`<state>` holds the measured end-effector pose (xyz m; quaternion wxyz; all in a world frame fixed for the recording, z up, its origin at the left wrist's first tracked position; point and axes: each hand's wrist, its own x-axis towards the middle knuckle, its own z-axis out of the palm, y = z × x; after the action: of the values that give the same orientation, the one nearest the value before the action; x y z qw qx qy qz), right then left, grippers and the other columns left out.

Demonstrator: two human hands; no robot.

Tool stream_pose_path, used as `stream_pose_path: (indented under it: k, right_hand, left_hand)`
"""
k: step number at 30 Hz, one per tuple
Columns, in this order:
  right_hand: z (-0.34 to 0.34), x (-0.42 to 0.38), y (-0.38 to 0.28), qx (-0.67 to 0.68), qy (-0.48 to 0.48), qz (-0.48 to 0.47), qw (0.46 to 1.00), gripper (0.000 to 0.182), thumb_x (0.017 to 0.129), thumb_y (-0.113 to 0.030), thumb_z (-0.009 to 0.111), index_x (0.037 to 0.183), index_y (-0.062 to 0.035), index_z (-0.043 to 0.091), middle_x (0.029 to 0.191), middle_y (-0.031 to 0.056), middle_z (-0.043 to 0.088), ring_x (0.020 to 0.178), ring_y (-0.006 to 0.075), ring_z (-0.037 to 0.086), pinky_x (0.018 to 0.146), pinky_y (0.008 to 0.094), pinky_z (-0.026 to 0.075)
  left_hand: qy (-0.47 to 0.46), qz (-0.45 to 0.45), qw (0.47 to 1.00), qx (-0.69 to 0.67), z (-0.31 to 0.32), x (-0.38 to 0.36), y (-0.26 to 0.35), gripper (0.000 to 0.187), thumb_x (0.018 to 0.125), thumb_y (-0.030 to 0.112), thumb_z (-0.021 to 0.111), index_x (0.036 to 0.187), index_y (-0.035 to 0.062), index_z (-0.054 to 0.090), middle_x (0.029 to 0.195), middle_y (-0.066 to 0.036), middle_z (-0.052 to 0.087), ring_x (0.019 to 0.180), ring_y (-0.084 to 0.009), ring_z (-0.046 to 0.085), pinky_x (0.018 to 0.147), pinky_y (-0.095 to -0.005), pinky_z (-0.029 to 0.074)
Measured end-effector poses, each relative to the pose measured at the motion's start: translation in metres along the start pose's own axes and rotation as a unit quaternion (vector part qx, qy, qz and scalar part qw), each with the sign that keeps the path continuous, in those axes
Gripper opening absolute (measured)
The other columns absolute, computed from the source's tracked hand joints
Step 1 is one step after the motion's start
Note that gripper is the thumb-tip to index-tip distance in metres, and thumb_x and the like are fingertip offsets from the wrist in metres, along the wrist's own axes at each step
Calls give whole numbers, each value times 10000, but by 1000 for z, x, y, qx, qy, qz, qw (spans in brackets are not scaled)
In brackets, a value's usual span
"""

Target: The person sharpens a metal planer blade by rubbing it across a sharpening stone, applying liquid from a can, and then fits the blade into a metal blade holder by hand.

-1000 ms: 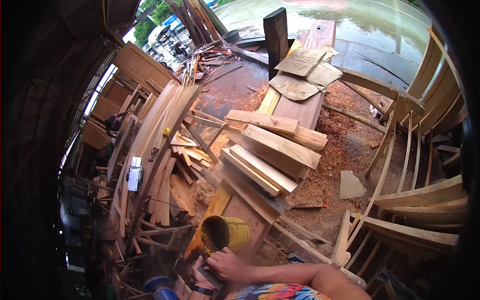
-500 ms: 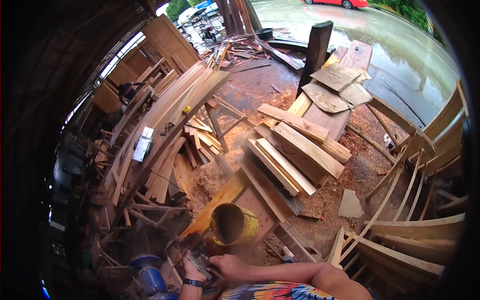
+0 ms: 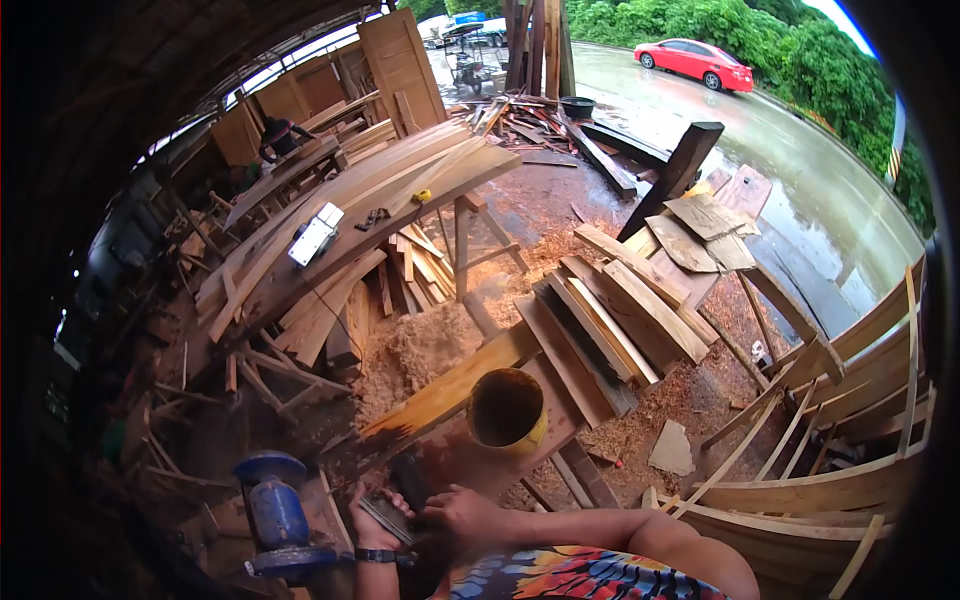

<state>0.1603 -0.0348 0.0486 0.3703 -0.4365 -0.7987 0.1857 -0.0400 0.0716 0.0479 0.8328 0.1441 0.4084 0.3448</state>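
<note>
My left hand, with a black watch at its wrist, is closed around a flat grey metal piece. Close beside it, my right hand has its fingers curled; whatever they may grip is hidden. A dark, block-like thing lies just beyond and between the hands, too dim to name. Ahead of the right hand, a worn yellow bucket rests on a wooden board. To the left of my left hand is a blue bench grinder with a round guard at each end.
A white power tool and a yellow tape measure lie on a plank-covered bench. Stacked boards lie beyond the bucket. Wood shavings cover the ground. Curved wooden frames stand right. Another person is at the back left.
The camera view has tilted, showing more of the road and a whole red car. My hands sit slightly farther apart, and the dark block between them shows more clearly.
</note>
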Motion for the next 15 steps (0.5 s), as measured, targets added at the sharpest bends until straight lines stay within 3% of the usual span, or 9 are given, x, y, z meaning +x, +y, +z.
stream_pose_path:
  k: [3, 6, 9, 13, 15]
  right_hand:
    - [1, 5, -19, 104, -132, 117, 979, 384, 852, -311, 706, 1147, -72, 649, 962, 97, 635, 931, 290, 653, 839, 431, 494]
    - [18, 5, -21, 99, -78, 72, 989, 355, 853, -300, 703, 1116, -65, 662, 954, 87, 650, 923, 270, 652, 814, 413, 492]
    - [14, 13, -19, -21, -2, -22, 1000, 314, 836, -281, 717, 1056, -61, 677, 927, 83, 662, 915, 266, 651, 777, 408, 490]
    - [16, 16, -17, -28, 48, -73, 996, 278, 828, -256, 724, 1017, -54, 698, 854, 115, 640, 828, 277, 654, 714, 425, 492]
    - [20, 14, -20, 68, 17, 40, 997, 249, 845, -252, 717, 978, -41, 707, 823, 127, 636, 745, 299, 646, 670, 436, 501]
  left_hand:
    - [-10, 39, 999, -14, -17, -5, -5, 694, 958, 666, 410, 677, 72, 633, 651, -115, 550, 622, -276, 528, 594, -401, 451]
    - [-27, 89, 996, -1, -21, -10, -6, 696, 958, 667, 419, 662, 71, 620, 634, -106, 544, 598, -256, 525, 572, -376, 447]
    - [-9, 119, 992, -50, -17, -9, -6, 683, 958, 661, 419, 659, 74, 600, 629, -100, 537, 598, -254, 524, 568, -382, 440]
    - [-58, 56, 996, -26, -21, -9, -4, 655, 959, 646, 419, 666, 82, 576, 625, -86, 519, 592, -244, 514, 565, -379, 427]
    - [-59, 52, 997, -20, -17, -9, -5, 639, 962, 635, 421, 658, 90, 559, 626, -75, 513, 594, -238, 514, 562, -372, 423]
